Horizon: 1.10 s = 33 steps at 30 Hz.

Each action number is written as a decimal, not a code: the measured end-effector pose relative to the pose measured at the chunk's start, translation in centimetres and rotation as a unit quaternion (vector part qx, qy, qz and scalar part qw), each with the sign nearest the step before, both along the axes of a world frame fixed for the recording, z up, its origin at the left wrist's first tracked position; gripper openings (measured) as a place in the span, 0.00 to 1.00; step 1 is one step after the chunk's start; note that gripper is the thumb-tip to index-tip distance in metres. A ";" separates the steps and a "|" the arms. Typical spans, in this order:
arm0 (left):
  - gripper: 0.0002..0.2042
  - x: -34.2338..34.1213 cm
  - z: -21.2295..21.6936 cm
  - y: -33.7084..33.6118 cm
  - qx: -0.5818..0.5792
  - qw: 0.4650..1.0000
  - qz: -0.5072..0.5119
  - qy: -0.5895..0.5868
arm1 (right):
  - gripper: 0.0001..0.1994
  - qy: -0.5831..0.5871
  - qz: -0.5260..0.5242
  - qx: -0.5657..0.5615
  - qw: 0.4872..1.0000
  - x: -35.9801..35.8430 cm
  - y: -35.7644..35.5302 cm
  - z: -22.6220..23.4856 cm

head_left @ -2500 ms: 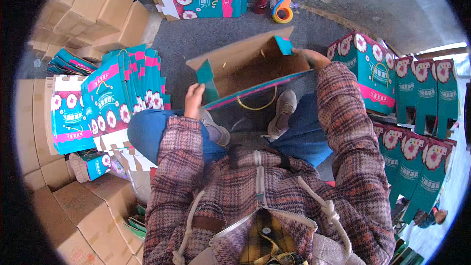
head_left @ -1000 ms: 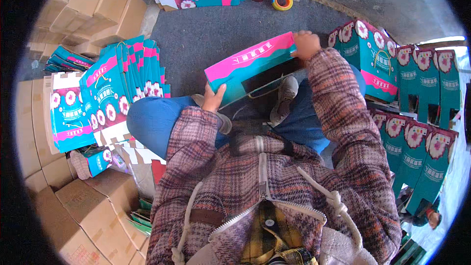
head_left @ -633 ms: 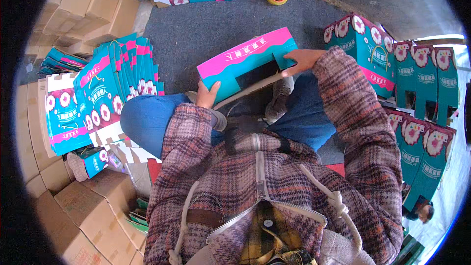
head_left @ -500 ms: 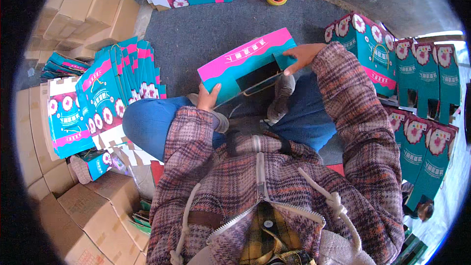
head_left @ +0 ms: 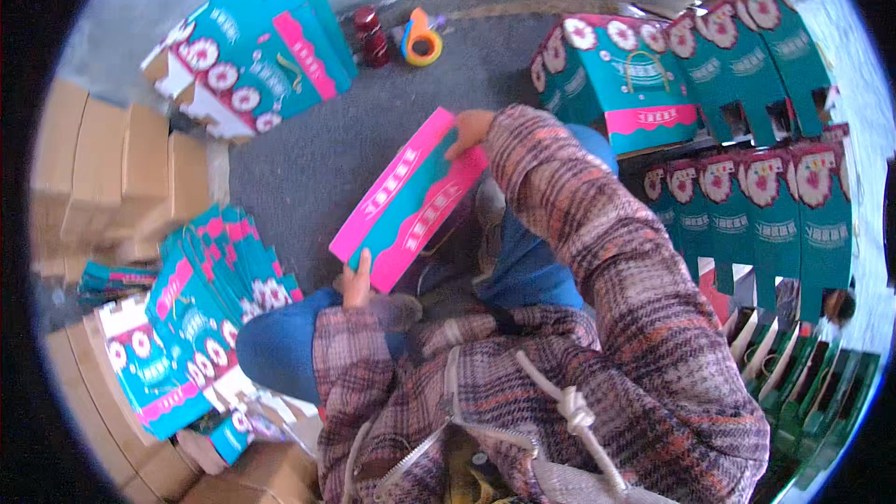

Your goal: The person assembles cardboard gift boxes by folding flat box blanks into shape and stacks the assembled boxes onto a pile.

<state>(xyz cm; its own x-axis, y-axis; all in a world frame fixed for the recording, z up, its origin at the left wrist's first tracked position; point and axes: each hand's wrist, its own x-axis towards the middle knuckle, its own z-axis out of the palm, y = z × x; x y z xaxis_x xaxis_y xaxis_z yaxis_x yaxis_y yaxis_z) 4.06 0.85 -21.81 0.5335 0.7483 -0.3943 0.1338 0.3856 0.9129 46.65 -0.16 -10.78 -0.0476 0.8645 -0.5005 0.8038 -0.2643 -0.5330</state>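
Tilted up since the earlier frame, the teal-and-pink carton (head_left: pixel 409 201) runs lengthwise between closed fingers: left hand (head_left: pixel 355 285) at its near end, right hand (head_left: pixel 467 131) at its far end.

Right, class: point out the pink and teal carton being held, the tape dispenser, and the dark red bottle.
pink and teal carton (head_left: pixel 411 198), head view, middle of its top face.
tape dispenser (head_left: pixel 422 38), head view, on its orange roll holder.
dark red bottle (head_left: pixel 373 36), head view, its body.
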 end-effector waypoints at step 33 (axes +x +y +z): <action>0.38 47.4 20.0 -10.8 0.140 0.828 -0.526 -0.135 | 0.27 -0.296 -0.639 0.327 0.630 27.1 -42.0 4.5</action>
<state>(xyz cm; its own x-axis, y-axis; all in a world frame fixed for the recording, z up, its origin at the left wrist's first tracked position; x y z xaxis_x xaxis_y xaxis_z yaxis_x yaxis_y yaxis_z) 51.43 -9.95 -1.77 0.9886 -0.1439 -0.0448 0.0386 -0.0460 0.9982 73.75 -42.14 -6.27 0.9240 0.0377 0.3806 0.2667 -0.7767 -0.5706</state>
